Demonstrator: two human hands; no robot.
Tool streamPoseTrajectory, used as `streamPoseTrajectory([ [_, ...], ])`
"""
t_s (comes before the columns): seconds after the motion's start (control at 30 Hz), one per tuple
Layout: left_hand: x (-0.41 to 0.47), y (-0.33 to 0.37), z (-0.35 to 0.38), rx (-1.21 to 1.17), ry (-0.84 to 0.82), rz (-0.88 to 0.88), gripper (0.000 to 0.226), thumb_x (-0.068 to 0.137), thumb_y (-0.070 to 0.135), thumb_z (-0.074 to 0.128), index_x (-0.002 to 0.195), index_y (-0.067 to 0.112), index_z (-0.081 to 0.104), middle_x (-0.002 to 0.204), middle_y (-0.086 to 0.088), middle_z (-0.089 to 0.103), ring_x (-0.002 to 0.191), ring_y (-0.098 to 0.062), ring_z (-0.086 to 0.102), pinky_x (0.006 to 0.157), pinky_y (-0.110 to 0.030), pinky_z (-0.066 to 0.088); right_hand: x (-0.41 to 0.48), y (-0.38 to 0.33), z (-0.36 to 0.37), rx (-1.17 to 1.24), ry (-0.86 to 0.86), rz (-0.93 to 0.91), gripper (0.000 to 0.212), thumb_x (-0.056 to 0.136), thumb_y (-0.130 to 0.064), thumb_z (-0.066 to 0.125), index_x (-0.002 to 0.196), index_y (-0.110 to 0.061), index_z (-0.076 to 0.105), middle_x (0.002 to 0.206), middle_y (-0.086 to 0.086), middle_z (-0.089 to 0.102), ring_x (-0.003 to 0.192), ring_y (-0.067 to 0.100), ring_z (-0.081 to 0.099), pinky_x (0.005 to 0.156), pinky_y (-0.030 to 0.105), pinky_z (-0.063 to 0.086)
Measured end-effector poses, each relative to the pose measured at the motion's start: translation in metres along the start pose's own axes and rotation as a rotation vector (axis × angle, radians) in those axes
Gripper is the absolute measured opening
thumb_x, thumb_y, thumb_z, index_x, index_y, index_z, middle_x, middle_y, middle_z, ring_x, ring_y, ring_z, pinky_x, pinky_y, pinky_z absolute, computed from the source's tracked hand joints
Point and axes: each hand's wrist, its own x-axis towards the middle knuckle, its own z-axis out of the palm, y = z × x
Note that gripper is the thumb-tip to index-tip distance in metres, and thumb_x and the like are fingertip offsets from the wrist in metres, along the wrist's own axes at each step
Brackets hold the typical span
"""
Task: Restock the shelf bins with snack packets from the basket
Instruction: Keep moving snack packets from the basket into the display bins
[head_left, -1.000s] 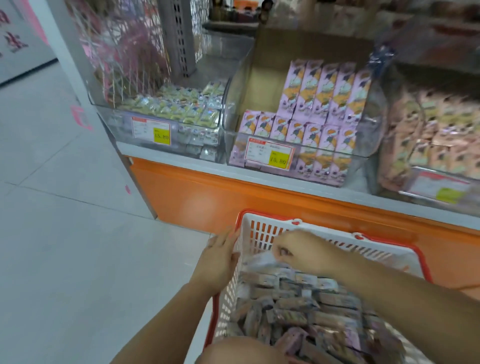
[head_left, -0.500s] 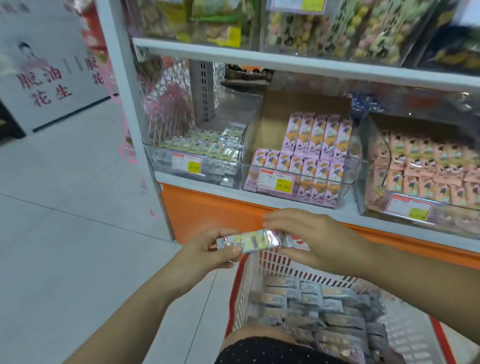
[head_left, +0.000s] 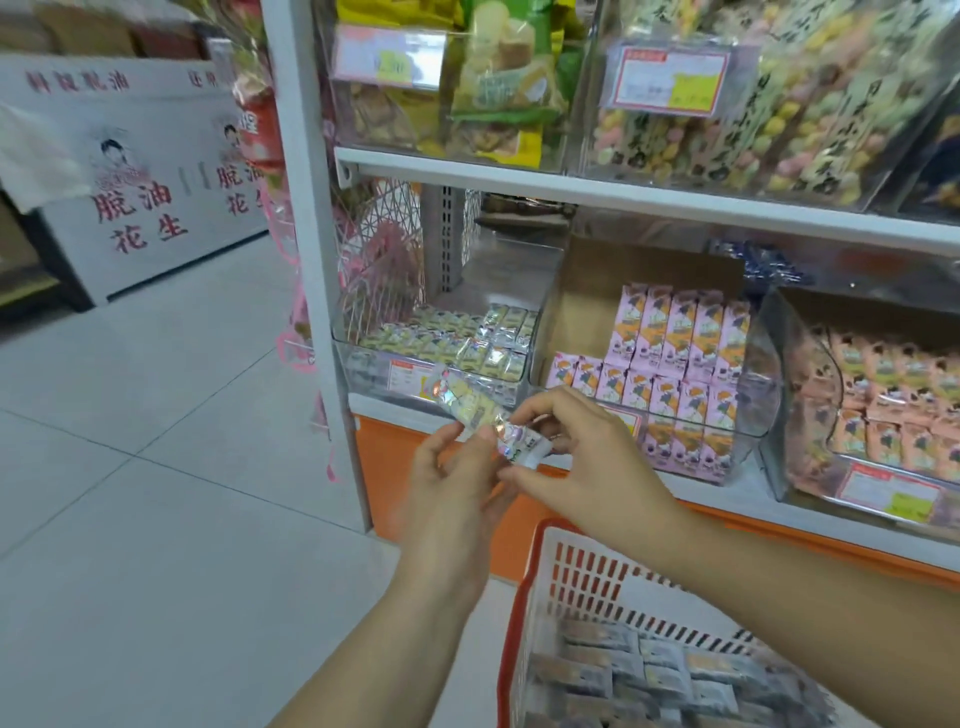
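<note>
Basket, red-rimmed and white-walled, sits nearest, below both hands and a little to their right, with grey stock stacked inside.

Above it, the left hand and right hand meet in front of the lowest shelf. Together they hold one shiny yellow-and-silver packet. The left hand pinches it from below, near its middle, and the right hand pinches its lower right end between thumb and fingertips. The packet's long axis slants from that end up and to the left, so the free end points away from the right hand.

Just beyond that free end stands a clear bin holding rows of what look like the same packets. It lies ahead and slightly left of the hands, so the left hand is nearer. Its front wall rises just behind the packet and would have to be cleared from above. The bin is open on top, its back half looks bare, and the shelf board overhead is well apart, so there seems to be room to reach in.

A white post borders the bin on the left. Pink boxes fill the next bin, ahead of the right hand.
</note>
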Motion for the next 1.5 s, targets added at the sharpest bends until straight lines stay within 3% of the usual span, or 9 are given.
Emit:
streamPoseTrajectory([
  [0.13,0.049,0.033,-0.006,0.254,0.0,0.084,0.023,0.089,0.012,0.063,0.111,0.015,0.056,0.094,-0.009,0.066,0.075,-0.018,0.063,0.073,-0.034,0.054,0.04,0.024,-0.025,-0.208,-0.192,0.046,0.047,0.085,-0.031,0.068,0.13,-0.027,0.052,0.122,-0.018,0.053,0.104,-0.012,0.048,0.096,0.012,0.037],
  [0.27,0.117,0.073,0.001,0.707,0.053,0.379,0.017,0.089,0.024,0.064,0.105,0.02,0.059,0.096,-0.002,0.066,0.077,-0.011,0.062,0.074,-0.03,0.052,0.089,0.063,-0.038,-0.475,-0.286,0.083,0.057,0.096,-0.028,0.053,0.148,-0.029,0.028,0.158,-0.011,0.014,0.141,0.008,0.022,0.107,0.016,0.017],
  [0.4,0.193,0.084,0.018,1.115,0.035,0.397,0.03,0.09,0.029,0.061,0.114,0.01,0.06,0.108,-0.011,0.066,0.089,-0.028,0.065,0.064,-0.027,0.051,0.106,0.088,-0.03,-0.53,-0.222,0.034,0.05,0.098,-0.028,0.049,0.145,-0.031,0.033,0.155,-0.02,0.009,0.125,0.005,0.04,0.08,0.004,0.022],
  [0.6,0.272,0.059,0.046,1.252,0.061,0.294,0.027,0.094,0.023,0.059,0.115,0.006,0.057,0.1,-0.013,0.062,0.07,-0.022,0.055,0.06,-0.027,0.041,0.106,0.11,-0.025,-0.438,-0.174,-0.079,0.049,0.096,-0.029,0.05,0.142,-0.036,0.035,0.144,-0.034,0.003,0.123,-0.008,0.029,0.092,0.011,0.025],
  [0.97,0.31,0.033,0.049,1.821,-0.137,0.252,0.032,0.097,0.006,0.043,0.125,0.003,0.056,0.117,-0.018,0.061,0.096,-0.032,0.06,0.08,-0.037,0.049,0.107,0.117,-0.025,-0.392,-0.196,-0.111,0.05,0.096,-0.033,0.049,0.142,-0.041,0.032,0.142,-0.039,-0.001,0.129,-0.004,0.027,0.099,0.018,0.03],
  [1.17,0.307,0.037,0.046,1.938,-0.219,0.219,0.049,0.095,-0.004,0.035,0.136,0.018,0.051,0.133,-0.014,0.054,0.107,-0.034,0.059,0.086,-0.039,0.049,0.104,0.117,-0.026,-0.402,-0.195,-0.102,0.05,0.096,-0.032,0.051,0.142,-0.039,0.033,0.144,-0.037,-0.001,0.121,0.01,0.046,0.098,0.029,0.041],
  [1.3,0.293,0.04,0.047,1.931,-0.173,0.214,0.047,0.094,0.0,0.039,0.135,0.02,0.052,0.134,-0.012,0.055,0.106,-0.033,0.059,0.093,-0.045,0.048,0.105,0.117,-0.026,-0.408,-0.173,-0.111,0.052,0.096,-0.031,0.051,0.144,-0.038,0.032,0.147,-0.034,0.002,0.132,0.002,0.031,0.101,0.028,0.038],
  [1.4,0.252,0.038,0.044,1.662,-0.086,0.542,0.039,0.096,0.009,0.045,0.132,0.022,0.053,0.13,-0.005,0.058,0.101,-0.028,0.062,0.092,-0.042,0.049,0.091,0.108,-0.022,-0.367,-0.045,-0.165,0.045,0.095,-0.031,0.049,0.14,-0.031,0.044,0.148,-0.023,0.027,0.135,-0.004,0.024,0.11,0.021,0.027],
  [1.5,0.183,0.026,0.027,1.247,-0.15,0.973,0.033,0.095,0.009,0.045,0.124,0.017,0.058,0.118,0.006,0.062,0.106,-0.007,0.056,0.093,-0.025,0.044,0.055,0.102,-0.012,-0.285,0.091,-0.306,0.028,0.091,-0.021,0.051,0.113,-0.013,0.066,0.118,-0.003,0.064,0.115,0.008,0.052,0.103,0.017,0.035],
])
